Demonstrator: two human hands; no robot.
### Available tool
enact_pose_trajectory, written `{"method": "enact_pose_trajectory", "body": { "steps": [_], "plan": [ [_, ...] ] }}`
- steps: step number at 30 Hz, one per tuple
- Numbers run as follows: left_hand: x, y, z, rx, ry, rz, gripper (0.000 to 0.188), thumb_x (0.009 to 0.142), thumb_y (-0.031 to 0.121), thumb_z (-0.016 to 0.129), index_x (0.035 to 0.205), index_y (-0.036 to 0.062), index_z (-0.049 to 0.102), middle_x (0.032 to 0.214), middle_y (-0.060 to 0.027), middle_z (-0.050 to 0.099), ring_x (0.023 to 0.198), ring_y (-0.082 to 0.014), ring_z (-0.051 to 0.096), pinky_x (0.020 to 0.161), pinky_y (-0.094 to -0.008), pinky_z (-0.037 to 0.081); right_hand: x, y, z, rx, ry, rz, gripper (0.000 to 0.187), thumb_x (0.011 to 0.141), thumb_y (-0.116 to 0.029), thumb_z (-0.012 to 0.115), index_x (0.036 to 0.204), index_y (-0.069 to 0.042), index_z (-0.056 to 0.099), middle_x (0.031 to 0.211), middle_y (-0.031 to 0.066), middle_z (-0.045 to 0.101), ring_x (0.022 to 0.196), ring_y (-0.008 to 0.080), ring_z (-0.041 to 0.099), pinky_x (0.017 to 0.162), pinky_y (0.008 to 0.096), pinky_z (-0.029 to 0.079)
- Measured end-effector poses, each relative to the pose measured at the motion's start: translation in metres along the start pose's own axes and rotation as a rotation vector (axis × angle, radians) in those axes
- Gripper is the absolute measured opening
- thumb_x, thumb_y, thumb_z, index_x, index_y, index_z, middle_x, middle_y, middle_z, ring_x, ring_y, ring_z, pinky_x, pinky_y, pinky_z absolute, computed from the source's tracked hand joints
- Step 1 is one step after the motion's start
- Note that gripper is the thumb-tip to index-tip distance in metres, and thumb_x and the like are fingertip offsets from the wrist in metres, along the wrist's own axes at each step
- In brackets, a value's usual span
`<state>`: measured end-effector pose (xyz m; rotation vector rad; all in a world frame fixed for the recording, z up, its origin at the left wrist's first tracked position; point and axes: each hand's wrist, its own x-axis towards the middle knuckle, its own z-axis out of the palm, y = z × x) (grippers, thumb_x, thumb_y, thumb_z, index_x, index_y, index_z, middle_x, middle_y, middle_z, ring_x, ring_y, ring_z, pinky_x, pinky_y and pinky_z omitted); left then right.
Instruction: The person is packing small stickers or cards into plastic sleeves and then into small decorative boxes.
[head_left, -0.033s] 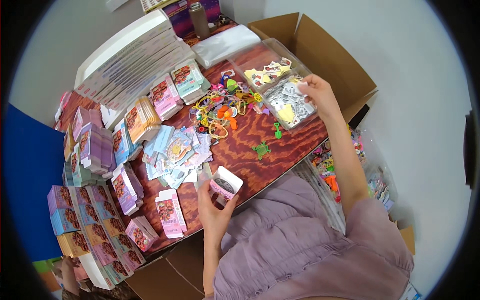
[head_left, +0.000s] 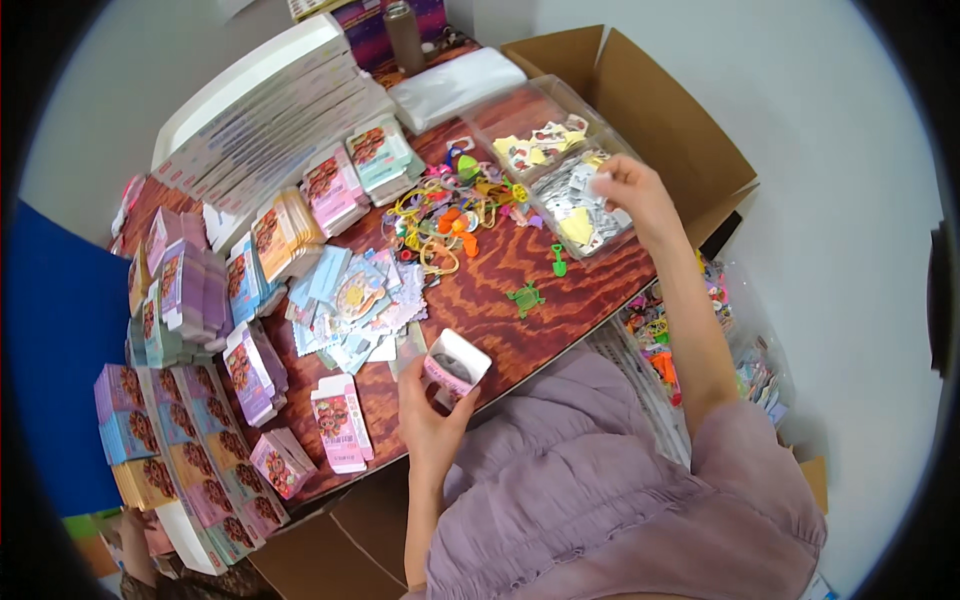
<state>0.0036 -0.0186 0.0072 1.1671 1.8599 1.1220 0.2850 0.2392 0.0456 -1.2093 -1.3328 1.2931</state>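
Observation:
My left hand grips a small pink carton with its top open toward me. A dark round item shows inside it, too shadowed to name. Over the right side of the table, my right hand pinches a small white piece, partly hidden by the fingers. Below those fingers lies a transparent divided tray. One compartment has silvery-grey packets with some yellow pieces; the other has yellow and white printed pieces. A flat pink carton lies left of my left hand.
Colourful small toys are heaped mid-table beside a pile of printed cards. A green turtle and green shovel lie nearer. Stacked cartons line the left. A cardboard box stands behind the tray. Another person's hand shows lower left.
My right hand has drawn back slightly from the tray's packets, still pinching the white piece. My left hand and the carton stay nearly in place; the whole view has shifted a little.

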Motion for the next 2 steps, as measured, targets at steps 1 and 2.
{"method": "enact_pose_trajectory", "body": {
  "steps": [1,2],
  "plan": [
    [0.001,-0.003,0.003,0.054,0.001,0.068,0.072,0.071,0.012,0.086,0.131,-0.0003,0.048,0.122,-0.0146,0.055,0.108,-0.0294,0.060,0.087,-0.0356,0.054,-0.012,-0.001,0.011,-0.010,-0.154,-0.056,0.011,0.086,-0.012,0.072,0.094,-0.008,0.065,0.078,-0.0048,0.063,0.069,0.0032,0.054,0.060,0.0202,0.040],
    [0.003,-0.005,0.004,0.079,-0.035,0.068,0.074,0.073,0.014,0.086,0.134,0.0035,0.046,0.123,-0.0118,0.056,0.112,-0.0359,0.058,0.096,-0.0430,0.050,-0.027,-0.011,0.031,-0.093,-0.268,-0.033,0.018,0.085,-0.013,0.073,0.100,-0.008,0.064,0.083,-0.0002,0.068,0.070,0.0071,0.057,0.062,0.0204,0.043]
  ]
}}
